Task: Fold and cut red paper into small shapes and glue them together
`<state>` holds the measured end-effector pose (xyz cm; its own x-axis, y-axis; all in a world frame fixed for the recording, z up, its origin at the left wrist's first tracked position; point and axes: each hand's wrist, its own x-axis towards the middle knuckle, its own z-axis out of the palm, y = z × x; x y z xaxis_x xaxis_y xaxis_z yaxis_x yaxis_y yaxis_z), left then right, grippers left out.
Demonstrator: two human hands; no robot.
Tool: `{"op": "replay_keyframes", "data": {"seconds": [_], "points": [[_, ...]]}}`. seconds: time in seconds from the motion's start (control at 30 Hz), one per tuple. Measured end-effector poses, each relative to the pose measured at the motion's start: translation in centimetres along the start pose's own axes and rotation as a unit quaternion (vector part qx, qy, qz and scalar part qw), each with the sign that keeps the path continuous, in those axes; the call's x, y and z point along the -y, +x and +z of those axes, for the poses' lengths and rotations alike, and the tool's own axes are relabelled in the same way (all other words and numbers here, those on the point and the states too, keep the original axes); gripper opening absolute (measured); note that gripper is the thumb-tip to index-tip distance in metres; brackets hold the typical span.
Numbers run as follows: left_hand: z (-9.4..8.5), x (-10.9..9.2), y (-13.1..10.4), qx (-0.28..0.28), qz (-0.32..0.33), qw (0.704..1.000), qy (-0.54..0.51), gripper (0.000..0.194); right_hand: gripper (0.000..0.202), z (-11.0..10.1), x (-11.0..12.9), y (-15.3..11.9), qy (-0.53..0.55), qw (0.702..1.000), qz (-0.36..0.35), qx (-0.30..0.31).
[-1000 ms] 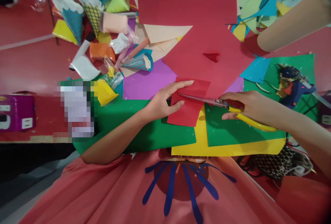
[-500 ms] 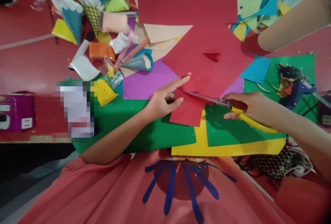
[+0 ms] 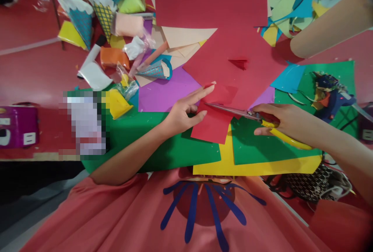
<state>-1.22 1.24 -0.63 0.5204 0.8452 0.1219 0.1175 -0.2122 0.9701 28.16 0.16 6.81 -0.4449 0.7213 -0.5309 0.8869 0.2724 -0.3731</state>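
The left hand (image 3: pixel 181 117) holds the red paper (image 3: pixel 212 127). The right hand (image 3: pixel 284 120) grips the scissors (image 3: pixel 236 112). The hands are apart, with the paper between them.

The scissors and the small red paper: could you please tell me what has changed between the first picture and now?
The scissors shifted slightly right, along with the near edge of the small red paper. The left hand's extended fingertips moved slightly farther from the wearer. Unchanged: the right hand holds the scissors; the blue cone lies where it was.
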Motion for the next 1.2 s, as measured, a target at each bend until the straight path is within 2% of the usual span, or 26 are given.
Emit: {"op": "replay_keyframes", "data": {"seconds": [0.63, 1.2], "points": [[-0.07, -0.27, -0.23, -0.012, -0.036, 0.999, -0.002, 0.056, 0.067, 0.01, 0.48, 0.34, 0.024, 1.0, -0.011, 0.0], [0.04, -0.11, -0.27, -0.007, -0.026, 1.0, -0.012, 0.056, 0.053, 0.29, 0.95, 0.66, 0.039, 0.999, -0.035, 0.0]]}}
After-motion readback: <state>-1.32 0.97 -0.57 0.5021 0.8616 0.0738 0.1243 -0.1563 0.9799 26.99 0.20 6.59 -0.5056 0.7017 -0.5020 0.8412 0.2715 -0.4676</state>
